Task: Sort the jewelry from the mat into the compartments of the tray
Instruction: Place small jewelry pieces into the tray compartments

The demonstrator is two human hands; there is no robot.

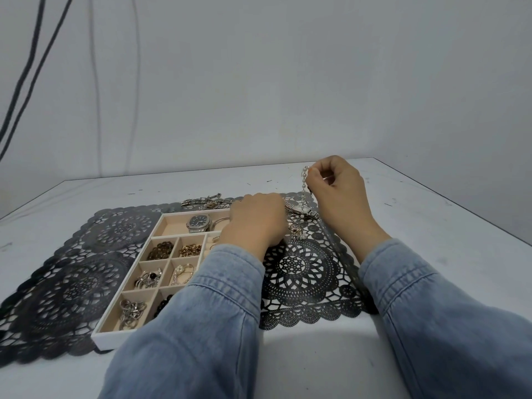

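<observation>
A white tray (99,338) with beige compartments rests on the black lace mat (302,272). Its compartments hold a steel watch (198,223), brown beads (160,250), a gold chain (190,250) and rings (131,311). My right hand (336,194) is raised over the mat's far right, pinching a pearl strand (303,185) that hangs down to the mat. My left hand (257,223) lies palm down over the tray's right edge; its fingers are hidden. Loose jewelry (299,231) and a silver watch (302,210) lie on the mat between my hands.
More silver pieces (201,200) lie on the mat behind the tray. The white table (431,226) ends at a wall behind, with an edge running down the right. Black cables (26,82) hang at the far left.
</observation>
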